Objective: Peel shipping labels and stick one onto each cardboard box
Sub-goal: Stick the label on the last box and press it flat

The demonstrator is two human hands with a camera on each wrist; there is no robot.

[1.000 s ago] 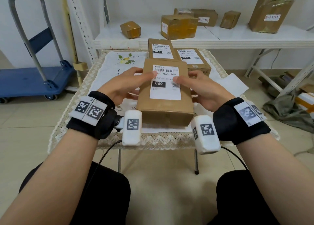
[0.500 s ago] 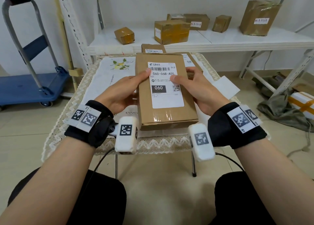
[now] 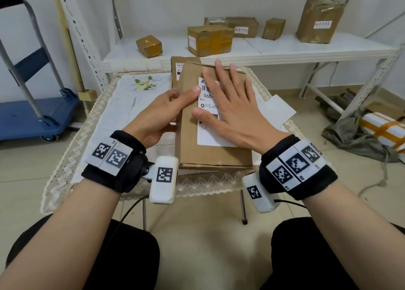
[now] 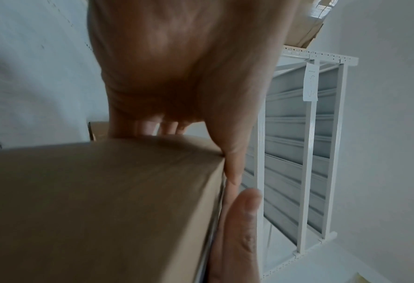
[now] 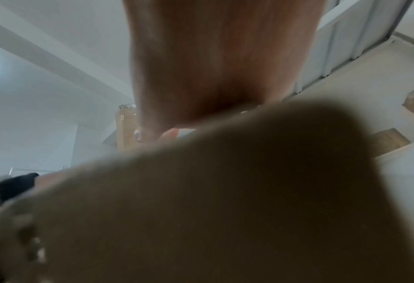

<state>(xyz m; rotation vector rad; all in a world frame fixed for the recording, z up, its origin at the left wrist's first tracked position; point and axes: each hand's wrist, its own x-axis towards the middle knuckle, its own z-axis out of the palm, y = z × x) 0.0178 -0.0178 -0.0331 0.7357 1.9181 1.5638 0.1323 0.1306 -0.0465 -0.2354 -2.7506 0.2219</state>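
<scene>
At the far left we see a blue platform trolley [image 3: 32,114] on the floor, and next to it a small table covered by a lace-edged white cloth [image 3: 122,105] with an embroidered flower. Our left hand [image 3: 162,112] grasps the left side of the cardboard box [image 3: 210,156] that sits at the middle of this table, thumb lying on the top face and fingers wrapped along the side; the left wrist view shows the same grip on the box's edge [image 4: 104,201]. A white shipping label [image 3: 210,136] is stuck on the box's top face. Our right hand [image 3: 230,112] lies flat on that label, fingers straight and spread, palm down, holding nothing. Another labelled box [image 3: 177,70] peeks out just behind the held one. A white backing sheet [image 3: 280,110] lies on the cloth to the right. Behind the table, a white shelf [image 3: 285,48] carries several taped brown parcels [image 3: 210,39]. At the far right, a white parcel with orange tape [image 3: 383,129] rests on the floor.
</scene>
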